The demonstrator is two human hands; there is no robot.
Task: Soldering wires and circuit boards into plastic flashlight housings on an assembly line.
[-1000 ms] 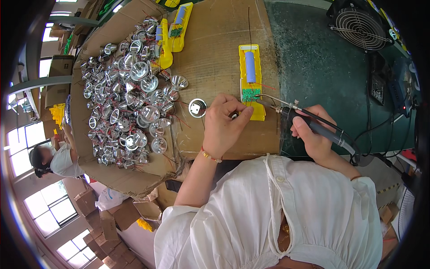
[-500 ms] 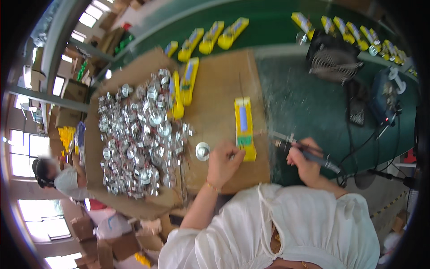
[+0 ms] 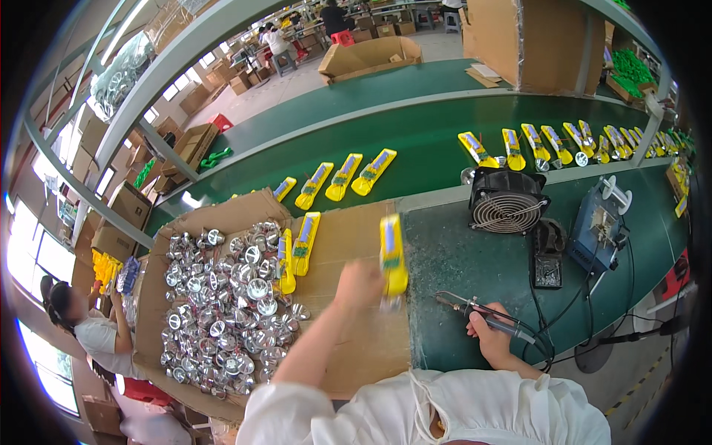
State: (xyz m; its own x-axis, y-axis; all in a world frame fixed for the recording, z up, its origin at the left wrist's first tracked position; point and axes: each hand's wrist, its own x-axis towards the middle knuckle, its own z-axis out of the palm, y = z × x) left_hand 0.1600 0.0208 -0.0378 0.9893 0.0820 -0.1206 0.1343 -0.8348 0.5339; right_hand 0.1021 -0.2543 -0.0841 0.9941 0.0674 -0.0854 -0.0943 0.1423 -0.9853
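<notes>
Watching through the head camera, I take in the dark green tabletop (image 3: 452, 345) first, its far edge running along a conveyor belt (image 3: 415, 152) that carries other yellow housings (image 3: 343, 178). At the tabletop's left edge I have an open cardboard box (image 3: 230, 215) full of silvery reflectors (image 3: 256, 289), and beside it a flat cardboard sheet (image 3: 382, 356). A black fan (image 3: 510, 213) stands by the far edge, with a blue soldering station (image 3: 589, 230) toward the far right corner.

The hands are apart from each other. I see the right hand (image 3: 489, 337) wrapped round the soldering iron (image 3: 510, 328); the left hand (image 3: 361, 284) is a blur at the left side of the yellow housing (image 3: 393, 278), and I cannot tell whether its fingers grip it.

The iron's tip points left, near the housing but clear of it. My worry is the right hand drifting left: a hot tip could mark the plastic or catch the left fingers.

I find the housing over the sheet's right border, between the tabletop's far and near edges. Its long axis runs far to near, slightly canted, the broad rounded end facing the near edge. Inside sit a purple-blue cell (image 3: 389, 237) and a small green circuit board (image 3: 393, 263); a silvery part (image 3: 391, 302) at the near end is too smeared to identify
</notes>
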